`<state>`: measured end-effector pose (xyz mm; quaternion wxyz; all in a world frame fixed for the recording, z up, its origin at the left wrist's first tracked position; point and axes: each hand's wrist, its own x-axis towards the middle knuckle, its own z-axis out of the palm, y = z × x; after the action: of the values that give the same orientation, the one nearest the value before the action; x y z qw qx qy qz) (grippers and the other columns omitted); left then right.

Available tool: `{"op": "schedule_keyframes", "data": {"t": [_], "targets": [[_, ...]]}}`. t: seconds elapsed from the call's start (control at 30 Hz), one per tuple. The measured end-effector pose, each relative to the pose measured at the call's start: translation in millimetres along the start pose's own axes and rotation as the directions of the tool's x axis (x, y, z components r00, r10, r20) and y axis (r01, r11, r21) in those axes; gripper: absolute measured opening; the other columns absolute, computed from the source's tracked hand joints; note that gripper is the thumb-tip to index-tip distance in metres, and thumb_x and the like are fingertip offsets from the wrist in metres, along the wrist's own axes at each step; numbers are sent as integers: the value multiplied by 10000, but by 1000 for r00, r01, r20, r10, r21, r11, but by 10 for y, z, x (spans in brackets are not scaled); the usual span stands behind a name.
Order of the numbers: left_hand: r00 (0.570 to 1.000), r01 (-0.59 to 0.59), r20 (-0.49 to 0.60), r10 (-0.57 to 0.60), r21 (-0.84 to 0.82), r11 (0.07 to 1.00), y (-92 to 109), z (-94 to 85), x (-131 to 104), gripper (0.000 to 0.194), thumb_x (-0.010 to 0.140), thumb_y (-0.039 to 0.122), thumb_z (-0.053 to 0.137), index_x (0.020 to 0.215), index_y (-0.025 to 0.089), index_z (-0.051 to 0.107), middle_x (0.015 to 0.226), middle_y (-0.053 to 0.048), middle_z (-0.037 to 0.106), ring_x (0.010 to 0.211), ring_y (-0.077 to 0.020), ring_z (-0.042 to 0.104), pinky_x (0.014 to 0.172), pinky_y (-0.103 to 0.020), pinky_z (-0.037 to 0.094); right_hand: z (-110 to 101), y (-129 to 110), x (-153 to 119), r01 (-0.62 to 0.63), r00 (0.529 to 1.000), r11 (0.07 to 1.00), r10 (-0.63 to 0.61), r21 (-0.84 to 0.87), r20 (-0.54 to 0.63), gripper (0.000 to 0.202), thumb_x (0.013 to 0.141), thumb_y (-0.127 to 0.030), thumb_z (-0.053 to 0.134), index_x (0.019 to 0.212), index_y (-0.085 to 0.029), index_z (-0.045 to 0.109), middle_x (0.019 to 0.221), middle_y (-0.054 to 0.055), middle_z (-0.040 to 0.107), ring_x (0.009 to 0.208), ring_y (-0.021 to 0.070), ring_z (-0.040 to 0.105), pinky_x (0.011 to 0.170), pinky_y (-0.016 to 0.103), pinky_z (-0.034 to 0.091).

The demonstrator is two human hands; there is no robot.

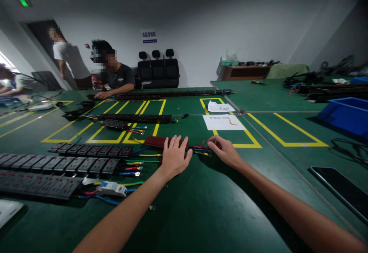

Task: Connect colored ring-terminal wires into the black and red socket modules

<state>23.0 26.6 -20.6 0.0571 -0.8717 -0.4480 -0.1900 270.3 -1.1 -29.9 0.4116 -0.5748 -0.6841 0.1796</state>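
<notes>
My left hand (176, 156) rests with spread fingers on the right part of a dark red module (153, 142) on the green table. Coloured wires with ring terminals (202, 151) come out of the module's right end. Just right of those wires is my right hand (222, 149), its fingers curled with the fingertips close together; whether something small is between them is hidden. To the left lie rows of black socket strips (60, 165) with coloured leads.
White papers (224, 122) lie beyond my right hand. A phone (342, 188) and a blue bin (347, 117) are at the right. Across the table a person (120, 74) holds a red tool. A white-and-blue breaker (112, 188) sits near my left forearm.
</notes>
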Motion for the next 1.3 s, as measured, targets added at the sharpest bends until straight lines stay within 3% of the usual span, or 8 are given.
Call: {"op": "schedule_keyframes", "data": {"t": [0.2,0.43,0.57,0.8,1.07,1.3], "targets": [[1000,5,-1,-5,17,1000,23,-14,-20,541,1058,455,308,1523,227,462,1504,-131,532,1429,-308,422,1210,-585,262,57,-46,-73,167,976,961,-129,-219,176,237,994,-414,520,949,-234,667,793,24,647,669,180,570,619,295,371],[1000,-2,-13,2,33,999,34,-13,-10,515,1054,445,357,1494,213,492,1415,-145,575,1380,-313,456,1203,-582,267,62,2,-47,127,983,960,-87,-251,164,235,1004,-392,516,1064,-229,674,831,30,667,687,183,585,625,291,378],[1000,-1,-15,2,31,1000,19,10,1,518,1054,441,378,1494,198,498,1459,-154,553,1412,-328,436,1203,-589,266,66,-10,-41,119,984,941,-70,-318,161,233,1012,-373,516,1060,-228,692,911,48,694,739,184,614,640,288,379],[1000,27,15,-27,12,1000,18,-2,8,561,1063,485,310,1515,204,486,1555,-150,486,1484,-327,371,1218,-587,257,85,-22,-50,100,992,893,-53,-439,119,240,1019,-369,501,1031,-228,694,882,45,666,725,175,599,593,284,317],[999,24,27,-24,-2,1000,33,-42,5,568,1050,460,322,1545,213,450,1564,-143,484,1486,-327,379,1214,-601,265,58,-53,-75,195,975,879,-126,-435,183,254,930,-434,626,1052,-215,670,874,31,624,689,162,566,574,271,297],[999,22,37,-22,22,1000,51,-65,9,561,1048,433,326,1537,194,461,1562,-160,480,1480,-329,386,1221,-594,258,69,-32,-83,207,975,886,-152,-415,161,189,956,-392,597,1052,-233,634,887,30,628,696,165,579,577,272,294]]}}
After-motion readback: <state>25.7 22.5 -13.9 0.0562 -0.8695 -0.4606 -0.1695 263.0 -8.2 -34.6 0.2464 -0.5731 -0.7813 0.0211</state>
